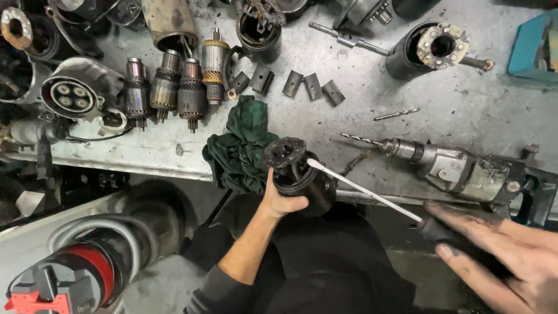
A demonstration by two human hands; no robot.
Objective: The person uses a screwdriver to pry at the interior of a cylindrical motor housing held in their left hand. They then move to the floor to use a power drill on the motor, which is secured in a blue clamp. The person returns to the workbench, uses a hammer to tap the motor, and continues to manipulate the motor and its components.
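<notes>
My left hand (282,200) grips a black cylindrical motor housing (302,174) at the bench's front edge, its open end with a dark plate turned up and left. My right hand (494,250) holds the black handle of a long screwdriver (366,192). The screwdriver's pale shaft runs up and left, and its tip touches the housing near the top. A dark green rag (244,145) lies bunched on the bench just left of the housing.
An electric drill (465,168) with a bit lies on the bench at right. Several armatures (168,87) stand in a row at back left beside curved magnet pieces (311,86), other motor housings (433,49) and a loose drill bit (395,114). A hose and red machine (75,267) sit lower left.
</notes>
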